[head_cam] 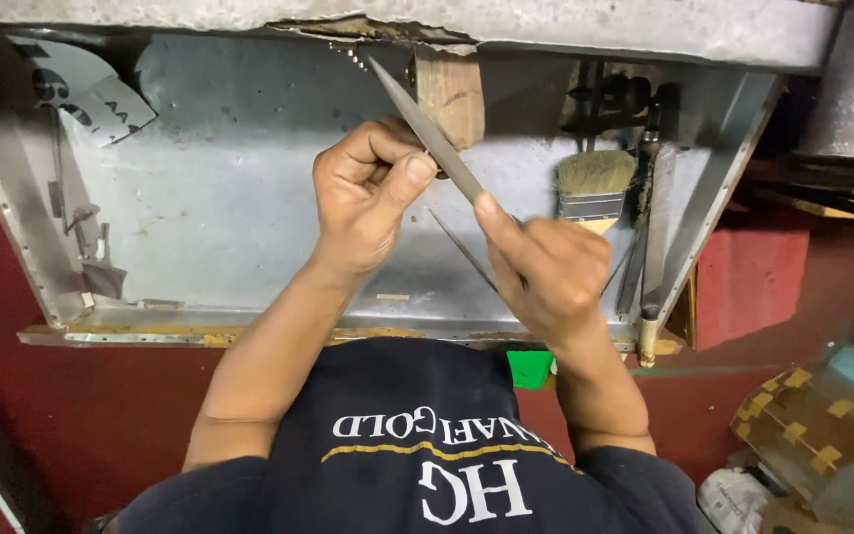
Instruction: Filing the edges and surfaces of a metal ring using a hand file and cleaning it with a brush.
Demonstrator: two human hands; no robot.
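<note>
My right hand (546, 272) grips a long grey metal file (427, 133), with the forefinger laid along the blade. The file slants up and left, and its tip reaches the bench's underside. My left hand (368, 193) is curled tight, thumb pressed forward, pinching a small dark piece (439, 174) that is mostly hidden. It holds this against the lower end of a wooden peg (452, 94) that sticks out from the bench edge. The file's blade crosses just above the left thumb, beside the peg.
A sheet-metal catch tray (219, 198) lies under the bench. In it a flat bristle brush (593, 188) leans at the right beside dark tools (644, 237), and small tools (91, 257) lie at the left. A thin rod (462, 249) lies below the hands. The floor (81, 405) is red, with boxes (827, 425) at right.
</note>
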